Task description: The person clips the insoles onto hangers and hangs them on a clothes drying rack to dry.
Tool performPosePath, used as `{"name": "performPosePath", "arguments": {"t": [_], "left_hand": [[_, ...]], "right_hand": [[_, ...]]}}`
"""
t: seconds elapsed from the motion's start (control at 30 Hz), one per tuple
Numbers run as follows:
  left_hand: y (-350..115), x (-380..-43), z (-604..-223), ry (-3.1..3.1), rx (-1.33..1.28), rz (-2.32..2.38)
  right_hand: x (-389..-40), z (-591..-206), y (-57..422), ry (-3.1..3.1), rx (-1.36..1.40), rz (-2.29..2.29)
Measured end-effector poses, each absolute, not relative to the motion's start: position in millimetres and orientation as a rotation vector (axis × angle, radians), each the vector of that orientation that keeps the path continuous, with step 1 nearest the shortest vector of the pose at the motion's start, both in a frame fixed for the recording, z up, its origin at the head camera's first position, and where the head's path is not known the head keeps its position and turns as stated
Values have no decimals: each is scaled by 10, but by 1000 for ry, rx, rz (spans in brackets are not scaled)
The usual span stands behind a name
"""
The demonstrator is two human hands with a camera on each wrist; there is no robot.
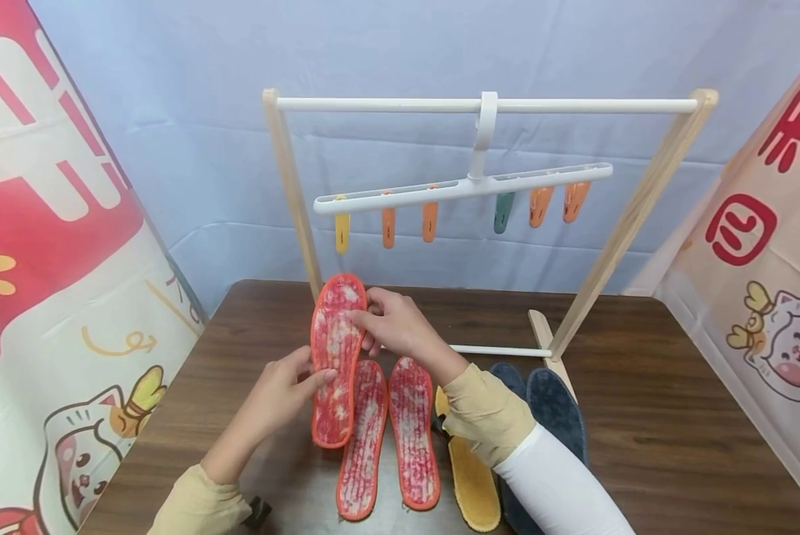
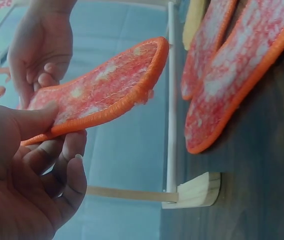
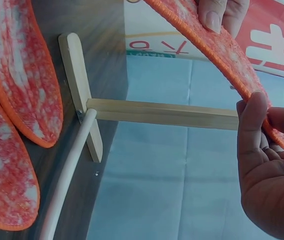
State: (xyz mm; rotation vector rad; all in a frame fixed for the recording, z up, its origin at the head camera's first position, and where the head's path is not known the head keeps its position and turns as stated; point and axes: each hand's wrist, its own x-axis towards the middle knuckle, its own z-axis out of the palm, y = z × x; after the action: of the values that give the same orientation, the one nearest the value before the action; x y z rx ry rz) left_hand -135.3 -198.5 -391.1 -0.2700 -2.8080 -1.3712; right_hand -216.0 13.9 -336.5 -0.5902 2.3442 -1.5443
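Note:
A red and white mottled insole [image 1: 336,357] with an orange edge is held up, tilted, above the table's left part. My left hand [image 1: 281,394] pinches it low down, thumb on its face, as the left wrist view shows with the same insole [image 2: 99,90]. Near its upper end my right hand [image 1: 400,323] pinches the right edge between thumb and fingers; the right wrist view shows this hand [image 3: 271,165] too. Two matching insoles, one [image 1: 362,446] partly behind the held one and another [image 1: 414,435] to its right, lie on the table.
A wooden rack [image 1: 630,223] stands behind, its white top bar [image 1: 386,105] bearing a white hanger [image 1: 400,199] with several clips, among them a yellow clip [image 1: 342,227] and a green clip [image 1: 503,212]. Yellow [image 1: 475,483] and dark blue insoles [image 1: 556,409] lie right, partly under my right arm.

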Motion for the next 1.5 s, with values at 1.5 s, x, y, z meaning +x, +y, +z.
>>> {"name": "performPosePath", "arguments": {"t": [1.5], "left_hand": [[-2002, -1382, -3740, -2707, -290, -1383]], "right_hand": [[-2220, -2995, 72, 2539, -688, -1493]]}}
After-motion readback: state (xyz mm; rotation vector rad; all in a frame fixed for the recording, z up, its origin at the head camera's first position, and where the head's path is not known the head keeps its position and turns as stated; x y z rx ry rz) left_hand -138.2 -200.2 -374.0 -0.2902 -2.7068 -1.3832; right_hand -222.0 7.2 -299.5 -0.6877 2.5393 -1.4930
